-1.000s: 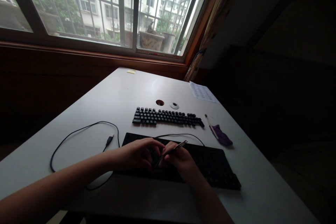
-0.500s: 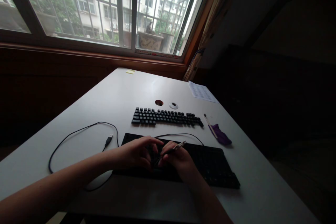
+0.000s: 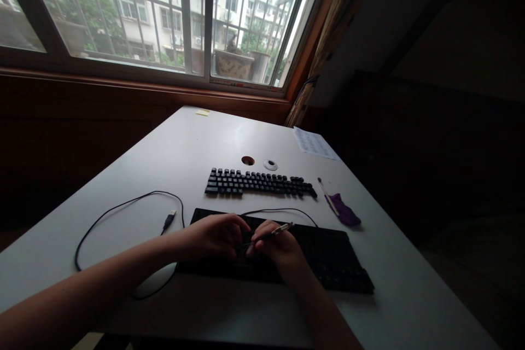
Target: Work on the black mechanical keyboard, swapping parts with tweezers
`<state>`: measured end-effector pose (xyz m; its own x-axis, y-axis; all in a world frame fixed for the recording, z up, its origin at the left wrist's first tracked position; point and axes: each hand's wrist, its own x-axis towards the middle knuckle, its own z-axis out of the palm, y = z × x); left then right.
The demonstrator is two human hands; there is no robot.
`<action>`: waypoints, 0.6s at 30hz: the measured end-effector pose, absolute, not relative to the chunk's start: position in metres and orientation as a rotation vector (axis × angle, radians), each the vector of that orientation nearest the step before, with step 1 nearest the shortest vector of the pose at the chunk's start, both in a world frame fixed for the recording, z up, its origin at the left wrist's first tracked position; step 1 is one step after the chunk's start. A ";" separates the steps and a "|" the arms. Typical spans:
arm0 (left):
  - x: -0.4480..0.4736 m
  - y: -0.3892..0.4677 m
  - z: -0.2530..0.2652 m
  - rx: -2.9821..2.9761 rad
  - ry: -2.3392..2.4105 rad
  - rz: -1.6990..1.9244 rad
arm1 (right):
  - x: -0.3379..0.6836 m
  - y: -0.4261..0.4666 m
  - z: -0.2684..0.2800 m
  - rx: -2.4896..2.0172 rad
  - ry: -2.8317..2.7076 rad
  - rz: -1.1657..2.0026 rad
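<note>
A black keyboard [image 3: 328, 254] lies on the desk beneath both hands, its key area dark and partly covered. My right hand [image 3: 276, 246] grips a slim pen-like tool [image 3: 281, 229] with a shiny metal upper end; its thin dark tip points left toward my left hand. Over the keyboard's left half, my left hand [image 3: 213, 238] has its fingers curled and drawn together beside that tip. What those fingers hold, if anything, is hidden in shadow. Rows of loose black keycaps [image 3: 262, 183] are laid out in keyboard order just beyond the keyboard.
A black cable [image 3: 102, 213] with a USB plug [image 3: 169, 220] loops at the left. On the right, a brush [image 3: 328, 196] rests by a purple cloth [image 3: 345, 212]. Farther back are a round desk hole [image 3: 248, 161], its cover ring [image 3: 270, 165], a printed sheet [image 3: 315, 144] and a yellow note [image 3: 202, 112].
My left fingers have curled in closer together. The tool in my right hand has tilted slightly flatter, its metal end a little to the right. The keyboard and keycaps stay put.
</note>
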<state>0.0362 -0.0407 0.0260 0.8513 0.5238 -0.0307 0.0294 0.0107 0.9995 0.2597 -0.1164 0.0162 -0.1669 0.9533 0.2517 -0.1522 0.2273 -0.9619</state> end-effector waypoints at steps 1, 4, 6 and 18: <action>0.036 -0.041 0.026 1.522 0.456 0.405 | 0.260 -0.116 0.016 -0.841 -1.344 1.211; 0.035 -0.040 0.026 1.514 0.455 0.410 | 0.260 -0.116 0.016 -0.836 -1.341 1.196; 0.035 -0.039 0.027 1.512 0.447 0.411 | 0.259 -0.116 0.015 -0.830 -1.349 1.179; 0.036 -0.037 0.025 1.488 0.455 0.424 | 0.260 -0.116 0.014 -0.837 -1.362 1.134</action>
